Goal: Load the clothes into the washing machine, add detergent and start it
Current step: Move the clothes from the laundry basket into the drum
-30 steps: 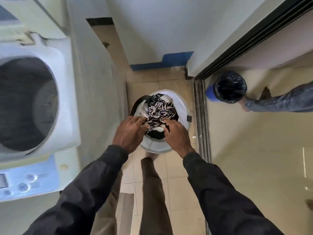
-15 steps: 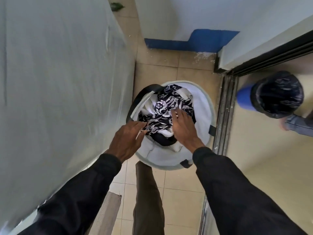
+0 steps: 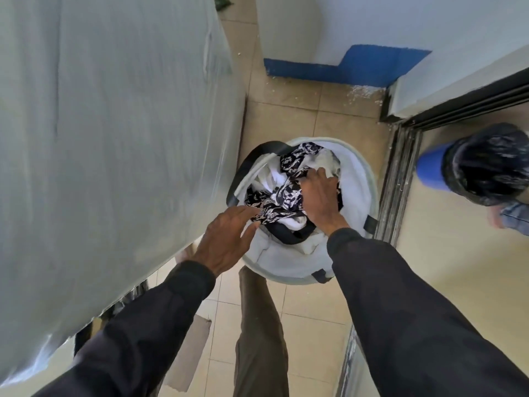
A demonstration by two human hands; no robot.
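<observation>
White fabric forms the round laundry basket (image 3: 369,179), which has black strap handles and stands on the beige tiled floor (image 3: 309,116), just beside the pale grey side panel of the washing machine (image 3: 114,124). The clothes are all in this basket: a black-and-white patterned garment (image 3: 286,196) lies crumpled on top, white cloth (image 3: 269,179) shows beneath and behind it, and a dark band of fabric curls along the near edge.

The left hand (image 3: 226,236) reaches over the basket's near-left rim with its fingers fairly straight and spread, released, and its fingertips touch the edge of the patterned garment. The right hand (image 3: 320,196) lies palm-down on the pile with its fingers stretched forward. Their tips sink into the folds where patterned and white cloth meet, so I cannot tell whether they are grasping anything. Both arms wear dark sleeves, and an olive trouser leg (image 3: 260,325) stands below the basket.

To the right, past a dark door track (image 3: 398,179), stands a blue bin with a black liner (image 3: 483,164). A blue painted strip (image 3: 343,67) runs along the foot of the white wall.
</observation>
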